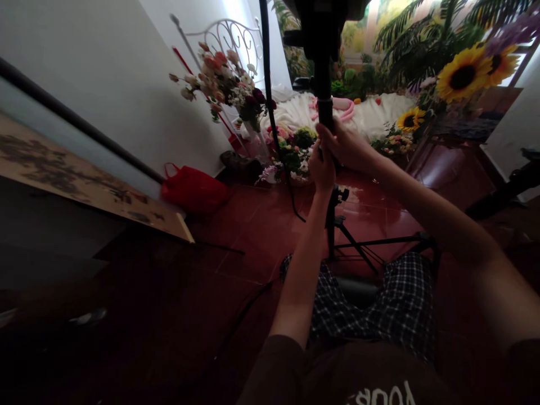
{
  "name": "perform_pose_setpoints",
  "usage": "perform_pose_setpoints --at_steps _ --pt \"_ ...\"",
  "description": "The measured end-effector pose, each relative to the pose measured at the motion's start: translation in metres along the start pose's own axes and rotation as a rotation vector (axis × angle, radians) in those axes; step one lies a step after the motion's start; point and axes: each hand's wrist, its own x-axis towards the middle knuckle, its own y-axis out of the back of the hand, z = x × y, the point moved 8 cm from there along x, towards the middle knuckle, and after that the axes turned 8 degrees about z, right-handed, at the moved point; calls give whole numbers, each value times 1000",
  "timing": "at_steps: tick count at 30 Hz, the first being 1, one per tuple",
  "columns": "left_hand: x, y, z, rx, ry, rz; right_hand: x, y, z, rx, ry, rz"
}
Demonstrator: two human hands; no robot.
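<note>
A black tripod stand (324, 81) rises in front of me, with its spread legs low on the floor and a dark device (327, 14) at its top, cut off by the upper edge of the picture. My left hand (323, 167) is closed round the pole at about the middle of its height. Just above and to the right, my right hand (342, 145) also grips the pole, its thumb side against the shaft. The two hands nearly touch. A clamp knob (342, 195) sticks out of the stand below them.
A black cable (270, 95) hangs left of the pole. Flowers (221, 73), sunflowers (462, 79) and a bed with white cloth (373, 115) stand behind. A red bag (194, 188) and a leaning painted panel (84, 174) are at left. Another black stand (506, 188) is at right.
</note>
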Motion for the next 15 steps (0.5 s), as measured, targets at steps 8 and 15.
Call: perform_pose_setpoints --at_steps 8,15 --pt "2 1 5 -80 -43 14 12 -11 6 34 -117 215" --pt "-6 0 15 -158 -25 3 51 28 -30 141 -180 359"
